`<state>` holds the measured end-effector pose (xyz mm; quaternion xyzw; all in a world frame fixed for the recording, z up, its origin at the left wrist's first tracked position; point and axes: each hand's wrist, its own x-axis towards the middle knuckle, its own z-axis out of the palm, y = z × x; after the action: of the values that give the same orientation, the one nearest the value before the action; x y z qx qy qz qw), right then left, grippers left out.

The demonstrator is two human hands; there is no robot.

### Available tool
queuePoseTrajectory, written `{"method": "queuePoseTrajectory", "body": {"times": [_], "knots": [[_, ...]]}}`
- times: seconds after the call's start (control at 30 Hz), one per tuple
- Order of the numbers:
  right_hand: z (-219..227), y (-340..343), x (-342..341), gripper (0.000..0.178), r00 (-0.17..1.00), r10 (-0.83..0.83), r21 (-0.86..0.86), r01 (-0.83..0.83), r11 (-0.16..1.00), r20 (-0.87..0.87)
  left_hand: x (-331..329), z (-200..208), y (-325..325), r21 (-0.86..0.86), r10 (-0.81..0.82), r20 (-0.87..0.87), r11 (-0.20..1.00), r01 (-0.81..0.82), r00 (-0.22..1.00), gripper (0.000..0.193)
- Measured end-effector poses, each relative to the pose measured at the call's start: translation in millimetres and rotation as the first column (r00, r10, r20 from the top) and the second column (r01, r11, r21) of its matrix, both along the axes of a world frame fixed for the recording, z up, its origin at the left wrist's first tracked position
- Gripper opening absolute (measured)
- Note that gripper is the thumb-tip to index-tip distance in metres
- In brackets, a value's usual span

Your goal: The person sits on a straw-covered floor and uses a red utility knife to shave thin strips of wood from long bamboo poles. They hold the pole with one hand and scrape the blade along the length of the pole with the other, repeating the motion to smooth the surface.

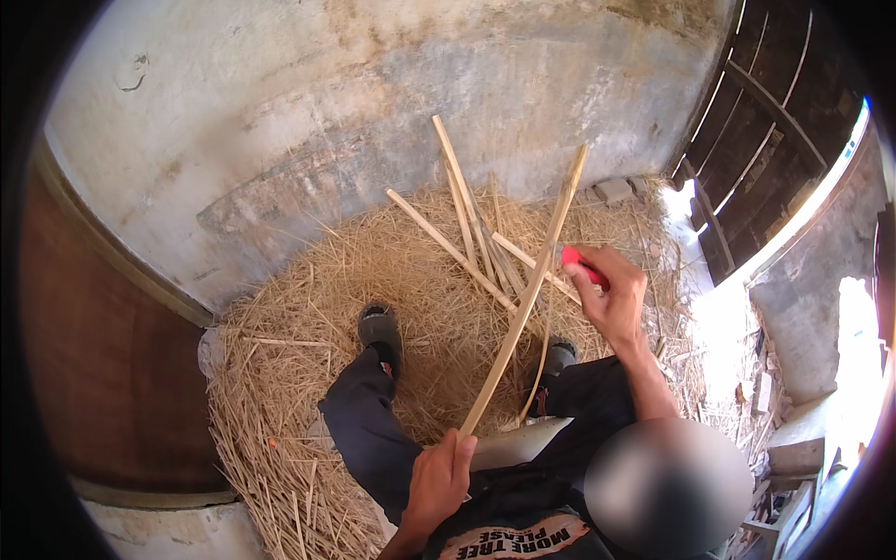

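Observation:
My left hand [441, 481] is closed around the lower end of a long pale bamboo strip [511, 341], which slants up and away to the right. My right hand [611, 297] grips a red-handled knife [586, 267] beside the strip's upper half. Its blade is hard to make out, and I cannot tell whether it touches the strip. A thin curved sliver [544, 359] hangs down along the strip's right side, between it and my right leg.
Several cut strips [457, 247] lie fanned on shavings [289, 373] that cover the floor. My feet in dark shoes [380, 329] stand among them. A stained wall [373, 103] rises ahead, a brown panel [112, 364] stands left, and dark planks [761, 121] lean right near rubble.

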<state>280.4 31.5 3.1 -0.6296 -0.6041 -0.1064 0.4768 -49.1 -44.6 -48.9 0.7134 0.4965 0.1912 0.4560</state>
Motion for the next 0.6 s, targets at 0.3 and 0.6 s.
{"method": "queuePoseTrajectory", "body": {"times": [0.3,0.6], "knots": [[-6.5,47.9,131.0,0.038,0.922,-0.349,-0.091,0.338,0.937,-0.167,-16.7,-2.8,-24.5,-0.163,-0.025,0.013,0.986,0.027,1.000,0.038],[-15.1,30.5,87.6,0.036,0.919,-0.139,-0.210,0.063,0.976,-0.368,-30.7,-10.8,12.4,0.123,0.098,-0.102,0.989,-0.085,0.990,0.039]]}}
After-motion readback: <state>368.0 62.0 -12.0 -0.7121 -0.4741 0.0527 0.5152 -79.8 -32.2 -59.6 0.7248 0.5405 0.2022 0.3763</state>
